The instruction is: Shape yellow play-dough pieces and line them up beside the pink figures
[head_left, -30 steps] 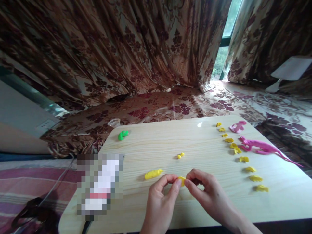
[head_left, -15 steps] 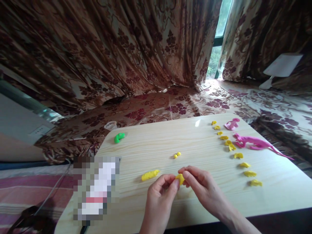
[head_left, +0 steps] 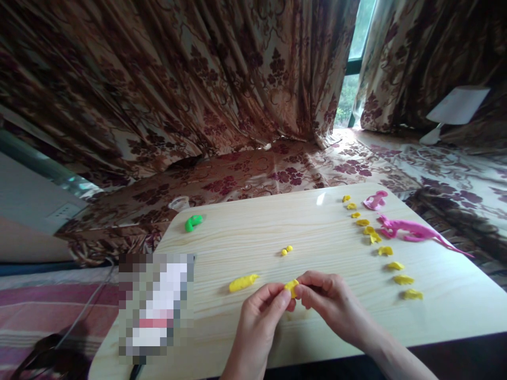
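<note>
A small piece of yellow modelling clay (head_left: 292, 288) is pinched between the fingertips of my left hand (head_left: 263, 314) and my right hand (head_left: 330, 295), just above the table's near side. Both hands are closed on it. Left of them lies a thick yellow clay roll (head_left: 243, 283) with a narrow tip. Beyond my fingers rest small yellow clay balls (head_left: 287, 251), side by side. To the right, several thin curved yellow clay pieces (head_left: 396, 265) form a long row.
Pink clay figures, one long with a tail (head_left: 410, 230) and one smaller (head_left: 375, 200), lie at the table's right edge. A bent green clay piece (head_left: 194, 223) is at the far left. A blurred-out object (head_left: 158, 306) lies along the left edge of the wooden table (head_left: 237, 227).
My right fingers have shifted from above the yellow clay to a pinch at its right side. The clay piece now looks flatter and tilted. The other pieces stay put.
</note>
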`<state>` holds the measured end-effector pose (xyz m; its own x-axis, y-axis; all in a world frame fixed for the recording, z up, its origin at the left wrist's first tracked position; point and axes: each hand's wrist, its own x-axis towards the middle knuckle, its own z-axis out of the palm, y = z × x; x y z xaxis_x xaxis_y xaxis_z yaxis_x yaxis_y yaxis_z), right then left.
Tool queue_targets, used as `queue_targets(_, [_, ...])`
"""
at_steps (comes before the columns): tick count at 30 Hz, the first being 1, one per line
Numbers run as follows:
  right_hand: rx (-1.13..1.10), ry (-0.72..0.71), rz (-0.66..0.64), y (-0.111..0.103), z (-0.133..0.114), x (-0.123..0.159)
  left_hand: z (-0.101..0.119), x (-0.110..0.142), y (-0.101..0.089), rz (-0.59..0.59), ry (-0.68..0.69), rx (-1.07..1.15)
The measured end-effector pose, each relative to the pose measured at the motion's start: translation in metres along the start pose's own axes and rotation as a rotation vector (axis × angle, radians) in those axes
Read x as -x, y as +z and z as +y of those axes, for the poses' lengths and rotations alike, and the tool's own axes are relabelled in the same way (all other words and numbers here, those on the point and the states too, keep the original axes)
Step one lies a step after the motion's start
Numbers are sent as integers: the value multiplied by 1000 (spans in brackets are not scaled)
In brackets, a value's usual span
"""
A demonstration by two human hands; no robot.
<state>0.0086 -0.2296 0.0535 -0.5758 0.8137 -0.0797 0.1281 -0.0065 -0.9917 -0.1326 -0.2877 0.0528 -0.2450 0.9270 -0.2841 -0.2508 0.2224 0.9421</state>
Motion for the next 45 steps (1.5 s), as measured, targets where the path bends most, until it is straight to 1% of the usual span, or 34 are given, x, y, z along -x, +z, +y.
queue_targets(2, [74, -6, 6, -1, -1, -1, 0, 0, 1, 54, 25, -20])
queue_targets(4, [107, -20, -2, 0, -2, -3, 0, 0, 2, 80, 55, -58])
queue_targets(7, [33, 0, -27, 4, -2, -4, 1, -1, 0, 98, 41, -19])
queue_targets(9, [8, 19, -5, 7, -1, -5, 1, -1, -2, 122, 13, 59])
queue_targets(14, [-11, 15, 44, 15, -1, -8, -1, 1, -11, 122, -28, 159])
queue_targets(18, [-16, 22, -9, 24, -1, -9, -3, 2, -17, 136, -20, 212])
queue_targets(21, [101, 19, -37, 27, -1, -10, -7, 2, -22, 128, 2, 163])
queue_targets(23, [283, -42, -80, 21, -1, -15, -10, 2, -28, 145, -9, 126])
queue_targets(24, [390, -84, -79, 16, -1, -20, -11, 1, -30, 161, -29, 130])
queue_targets(25, [490, -123, -54, 9, 0, -28, -13, 0, -33, 184, -52, 158])
queue_targets(26, [576, -159, -3, 2, 3, -37, -14, -1, -34, 210, -75, 204])
queue_targets(28, [657, -189, 95, -10, 9, -58, -14, -3, -37, 244, -98, 291])
queue_targets(30, [694, -201, 128, -19, 17, -77, -14, -5, -38, 251, -99, 339])
queue_targets(32, [717, -210, 135, -22, 22, -86, -13, -7, -37, 248, -88, 352])
queue_targets(34, [718, -214, 150, -20, 20, -81, -11, -8, -37, 258, -70, 359])
queue_targets(37, [659, -217, 165, -8, 3, -53, -9, -9, -33, 275, -46, 333])
queue_targets(38, [606, -222, 150, -3, -4, -41, -7, -9, -31, 273, -41, 319])
queue_targets(39, [468, -231, 120, 3, -10, -30, -6, -9, -27, 263, -36, 306])
queue_targets(41, [339, -265, 87, 12, -19, -13, -3, -9, -20, 226, -24, 292])
queue_targets(43, [291, -304, 102, 17, -21, -6, 0, -8, -11, 186, -17, 283])
queue_targets(45, [289, -327, 133, 16, -17, -6, 1, -7, -4, 152, -10, 278])
